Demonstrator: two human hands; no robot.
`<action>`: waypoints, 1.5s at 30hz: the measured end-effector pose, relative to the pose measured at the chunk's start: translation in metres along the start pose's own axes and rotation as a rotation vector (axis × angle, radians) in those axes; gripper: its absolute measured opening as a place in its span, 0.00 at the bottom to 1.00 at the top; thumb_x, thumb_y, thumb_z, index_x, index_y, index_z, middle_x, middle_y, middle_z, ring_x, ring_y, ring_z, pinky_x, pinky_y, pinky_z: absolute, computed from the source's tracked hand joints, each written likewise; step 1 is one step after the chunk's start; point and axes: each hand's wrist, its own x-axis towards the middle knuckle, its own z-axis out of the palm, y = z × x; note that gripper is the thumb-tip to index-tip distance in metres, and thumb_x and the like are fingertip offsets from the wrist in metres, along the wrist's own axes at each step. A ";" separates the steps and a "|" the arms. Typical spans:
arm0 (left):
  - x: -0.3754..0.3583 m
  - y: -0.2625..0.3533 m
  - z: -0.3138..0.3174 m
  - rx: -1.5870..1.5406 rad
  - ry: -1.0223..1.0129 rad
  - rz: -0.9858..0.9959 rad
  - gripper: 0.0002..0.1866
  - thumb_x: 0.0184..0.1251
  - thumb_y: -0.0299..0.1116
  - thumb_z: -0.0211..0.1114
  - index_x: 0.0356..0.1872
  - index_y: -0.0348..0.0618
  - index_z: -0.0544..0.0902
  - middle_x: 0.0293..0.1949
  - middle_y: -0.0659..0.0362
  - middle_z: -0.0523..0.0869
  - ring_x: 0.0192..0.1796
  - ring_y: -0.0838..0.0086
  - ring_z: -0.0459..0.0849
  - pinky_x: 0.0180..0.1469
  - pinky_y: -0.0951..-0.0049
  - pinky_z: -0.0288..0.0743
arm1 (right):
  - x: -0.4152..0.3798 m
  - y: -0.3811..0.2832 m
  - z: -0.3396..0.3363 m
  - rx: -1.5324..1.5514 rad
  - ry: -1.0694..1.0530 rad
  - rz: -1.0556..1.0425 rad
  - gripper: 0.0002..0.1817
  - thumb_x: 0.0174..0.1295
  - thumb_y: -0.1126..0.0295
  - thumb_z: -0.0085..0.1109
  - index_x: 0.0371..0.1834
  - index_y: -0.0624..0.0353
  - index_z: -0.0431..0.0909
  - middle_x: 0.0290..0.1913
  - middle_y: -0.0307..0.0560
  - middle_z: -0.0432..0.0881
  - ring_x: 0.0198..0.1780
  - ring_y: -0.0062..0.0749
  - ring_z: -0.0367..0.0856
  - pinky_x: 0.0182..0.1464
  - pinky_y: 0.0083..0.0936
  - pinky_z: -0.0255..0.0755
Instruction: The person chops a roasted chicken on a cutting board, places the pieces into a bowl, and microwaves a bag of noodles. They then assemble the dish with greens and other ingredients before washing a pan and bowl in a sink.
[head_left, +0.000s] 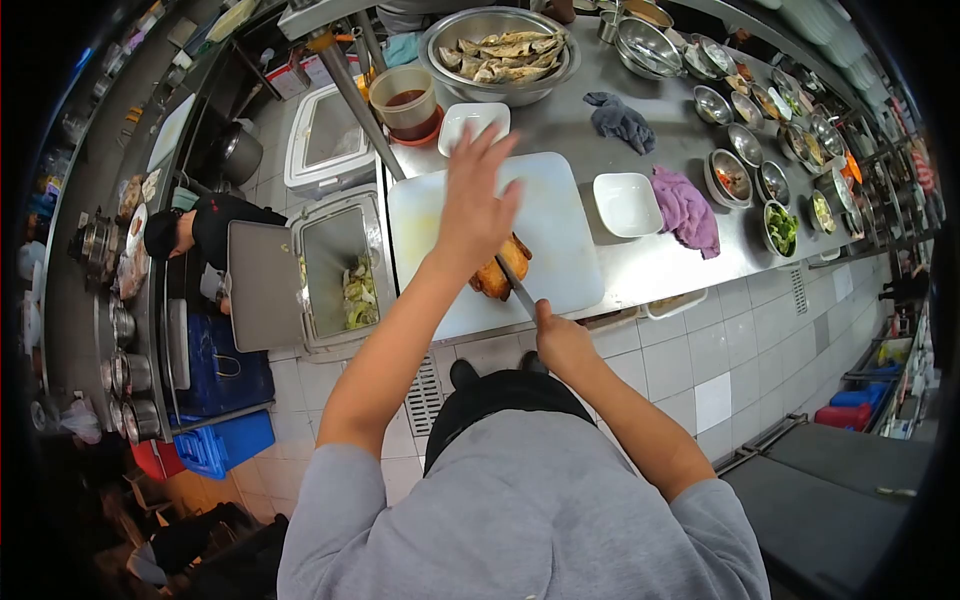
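A browned piece of roasted poultry (490, 278) lies near the front of a white cutting board (565, 220). My right hand (562, 338) is wrapped round the handle of a knife (517, 288), whose blade is on the poultry. Above the board, just beyond the poultry, my left hand (478, 195) is raised with its fingers spread and nothing in them; its fingertips are slightly blurred. One small white square bowl (474, 127) stands beyond my left hand, and a second white bowl (628, 205) is right of the board.
A metal bowl of fish (500, 92) and a tub of red sauce (410, 105) stand behind the board. Purple cloth (685, 212), grey cloth (620, 122) and several ingredient bowls lie rightward. An open bin (345, 270) adjoins the board's left; a co-worker (215, 230) is beyond it.
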 end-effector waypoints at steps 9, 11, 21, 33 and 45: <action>-0.082 -0.034 0.095 0.044 -0.512 -0.143 0.33 0.75 0.46 0.54 0.76 0.47 0.58 0.78 0.49 0.57 0.80 0.48 0.48 0.78 0.43 0.41 | 0.004 -0.001 0.000 -0.009 -0.006 -0.015 0.13 0.65 0.75 0.43 0.51 0.67 0.64 0.32 0.66 0.84 0.35 0.63 0.85 0.38 0.56 0.76; -0.049 -0.042 0.073 0.039 -0.468 -0.166 0.32 0.75 0.44 0.54 0.76 0.47 0.60 0.78 0.49 0.57 0.80 0.47 0.49 0.78 0.43 0.41 | 0.006 0.007 0.003 0.006 0.007 -0.002 0.12 0.66 0.73 0.43 0.51 0.65 0.64 0.31 0.64 0.84 0.35 0.62 0.85 0.38 0.57 0.75; -0.143 -0.055 0.047 0.059 -0.002 -0.682 0.28 0.65 0.32 0.63 0.65 0.38 0.68 0.74 0.37 0.52 0.74 0.40 0.57 0.74 0.50 0.56 | 0.016 0.003 -0.009 0.099 0.103 -0.020 0.13 0.65 0.72 0.48 0.50 0.63 0.63 0.29 0.63 0.84 0.32 0.62 0.84 0.37 0.56 0.76; -0.152 -0.061 0.053 0.016 0.105 -0.626 0.29 0.61 0.27 0.62 0.65 0.37 0.66 0.72 0.34 0.55 0.73 0.37 0.58 0.73 0.51 0.58 | 0.107 -0.048 -0.035 0.119 0.136 -0.010 0.15 0.63 0.70 0.50 0.49 0.68 0.66 0.34 0.68 0.84 0.37 0.65 0.84 0.42 0.55 0.76; -0.157 -0.062 0.056 0.040 0.177 -0.618 0.28 0.62 0.27 0.60 0.64 0.34 0.65 0.69 0.32 0.56 0.72 0.36 0.57 0.73 0.50 0.58 | 0.091 -0.054 -0.066 -0.019 -0.158 0.099 0.18 0.63 0.72 0.48 0.55 0.69 0.69 0.42 0.70 0.84 0.45 0.63 0.85 0.50 0.50 0.76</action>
